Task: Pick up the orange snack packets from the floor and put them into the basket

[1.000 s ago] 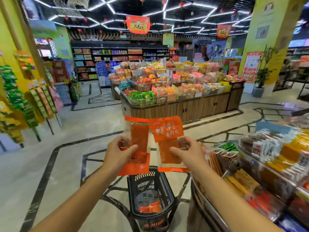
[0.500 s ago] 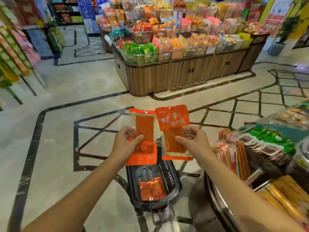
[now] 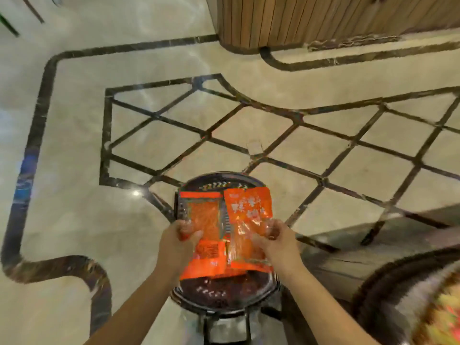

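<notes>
Lowered over the basket (image 3: 225,298), each hand grips one orange packet, left hand (image 3: 177,241), right hand (image 3: 276,241); lettering blurred.

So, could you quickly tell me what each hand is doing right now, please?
Left hand: closed on the left orange packet.
Right hand: closed on the right orange packet, over the basket.

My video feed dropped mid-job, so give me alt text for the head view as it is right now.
Two bare hands, left hand and right hand, each hold a flat orange plastic snack packet, left packet and right packet, side by side directly above a black plastic shopping basket on a beige marble floor with dark inlaid lines. A wood-slatted display base is at top.
</notes>
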